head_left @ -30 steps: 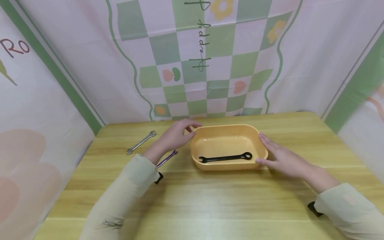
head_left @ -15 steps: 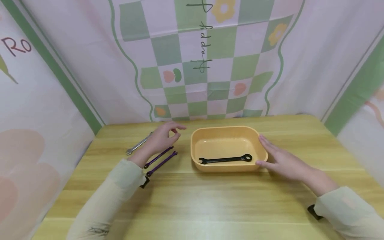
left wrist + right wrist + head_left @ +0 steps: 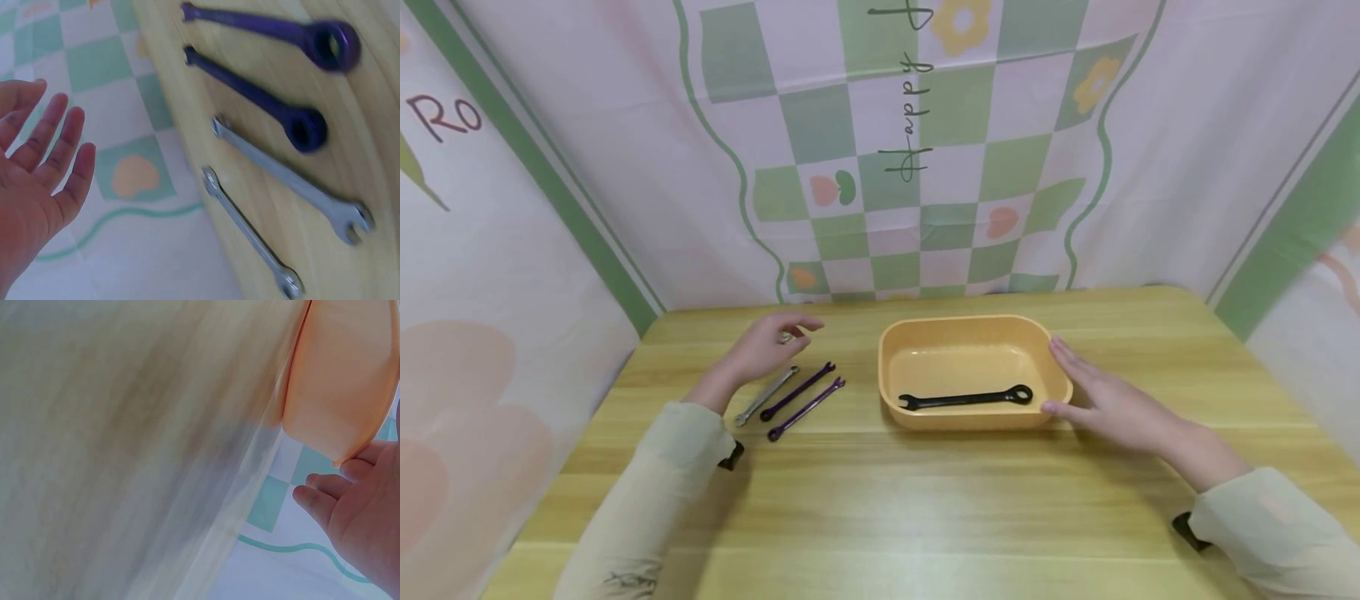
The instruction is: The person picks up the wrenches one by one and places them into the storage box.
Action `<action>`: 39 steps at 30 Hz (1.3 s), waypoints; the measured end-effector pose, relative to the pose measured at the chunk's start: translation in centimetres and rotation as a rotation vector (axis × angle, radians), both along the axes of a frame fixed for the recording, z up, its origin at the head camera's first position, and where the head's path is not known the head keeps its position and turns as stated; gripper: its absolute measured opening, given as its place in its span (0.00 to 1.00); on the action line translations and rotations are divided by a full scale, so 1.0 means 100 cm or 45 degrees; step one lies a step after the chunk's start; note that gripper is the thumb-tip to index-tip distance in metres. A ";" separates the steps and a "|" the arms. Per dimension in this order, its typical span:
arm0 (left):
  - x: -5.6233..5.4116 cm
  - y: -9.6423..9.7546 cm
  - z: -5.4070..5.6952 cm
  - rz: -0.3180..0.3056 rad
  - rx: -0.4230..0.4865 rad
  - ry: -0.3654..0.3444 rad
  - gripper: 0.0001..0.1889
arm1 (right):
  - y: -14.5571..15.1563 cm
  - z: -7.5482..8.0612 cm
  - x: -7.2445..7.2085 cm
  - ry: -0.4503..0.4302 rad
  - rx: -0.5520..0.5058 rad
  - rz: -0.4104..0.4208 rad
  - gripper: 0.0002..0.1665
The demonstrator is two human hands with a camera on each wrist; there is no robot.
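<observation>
My left hand (image 3: 766,346) hovers at the table's back left with fingers loosely spread and nothing in them. Beneath it lies a silver open-end wrench (image 3: 247,230), mostly hidden by the hand in the head view. Beside that, a silver combination wrench (image 3: 767,396) and two purple combination wrenches (image 3: 797,392) lie slanted in a row. Right of centre stands a yellow plastic bin (image 3: 977,421) with a black combination wrench (image 3: 966,399) along its near side. My right hand (image 3: 1116,408) rests against the bin's right end, its fingers extended and thumb at the near corner.
The wood-grain table (image 3: 895,508) ends at a hanging cloth (image 3: 891,233) with green checks, close behind the bin. More printed cloth (image 3: 505,333) closes off the left side, and another stands at the right.
My left hand has let go of the bin's left end and moved left over the wrenches, uncovering the purple ones and one silver one. The right hand stays at the bin.
</observation>
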State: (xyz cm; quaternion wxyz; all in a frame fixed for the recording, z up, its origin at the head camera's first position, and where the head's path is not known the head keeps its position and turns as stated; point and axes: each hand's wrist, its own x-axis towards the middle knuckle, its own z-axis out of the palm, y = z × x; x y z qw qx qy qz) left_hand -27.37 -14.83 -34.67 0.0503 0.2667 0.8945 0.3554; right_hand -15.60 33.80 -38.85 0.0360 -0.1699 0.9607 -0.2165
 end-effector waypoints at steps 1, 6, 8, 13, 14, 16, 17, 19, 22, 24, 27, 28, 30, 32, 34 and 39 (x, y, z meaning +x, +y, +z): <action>-0.001 -0.004 -0.001 0.014 0.007 -0.014 0.18 | 0.000 0.000 0.000 0.002 0.002 0.000 0.57; -0.004 -0.020 -0.006 0.103 0.032 -0.071 0.18 | 0.001 0.000 0.000 0.007 0.008 0.000 0.57; -0.006 -0.026 -0.008 0.130 0.042 -0.083 0.19 | 0.001 0.000 0.000 0.009 0.007 0.001 0.58; -0.011 -0.041 -0.013 0.176 0.041 -0.078 0.20 | 0.001 0.001 0.000 0.007 0.006 0.001 0.58; -0.012 -0.044 -0.014 0.184 0.038 -0.071 0.20 | 0.001 0.002 0.000 0.005 0.003 0.001 0.58; -0.013 -0.050 -0.016 0.206 0.030 -0.059 0.20 | 0.000 0.002 0.000 0.004 0.004 0.003 0.58; -0.013 -0.053 -0.017 0.216 0.027 -0.057 0.21 | 0.000 0.003 0.000 0.004 0.004 0.004 0.58; -0.014 -0.057 -0.020 0.231 0.021 -0.058 0.21 | -0.001 0.003 0.000 0.006 0.006 0.006 0.57; -0.015 -0.062 -0.022 0.257 0.005 -0.067 0.21 | -0.001 0.003 0.000 0.006 0.005 0.004 0.57; -0.016 -0.064 -0.024 0.269 0.000 -0.065 0.22 | -0.001 0.003 0.000 0.006 0.005 0.001 0.57; -0.017 -0.067 -0.026 0.277 0.007 -0.070 0.22 | -0.001 0.003 0.000 0.007 0.003 -0.003 0.57; -0.017 -0.068 -0.027 0.277 0.010 -0.072 0.22 | -0.001 0.003 0.000 0.006 0.001 -0.002 0.57; -0.017 -0.070 -0.029 0.285 0.018 -0.097 0.22 | -0.001 0.002 0.001 0.003 -0.005 -0.002 0.57; -0.018 -0.072 -0.032 0.294 0.024 -0.121 0.23 | -0.001 0.001 0.001 -0.002 -0.013 -0.002 0.57; -0.020 -0.073 -0.036 0.302 0.021 -0.142 0.23 | -0.001 0.001 0.001 -0.005 -0.018 -0.001 0.57; -0.022 -0.074 -0.042 0.324 0.015 -0.180 0.23 | 0.000 0.001 0.001 0.000 -0.016 0.000 0.57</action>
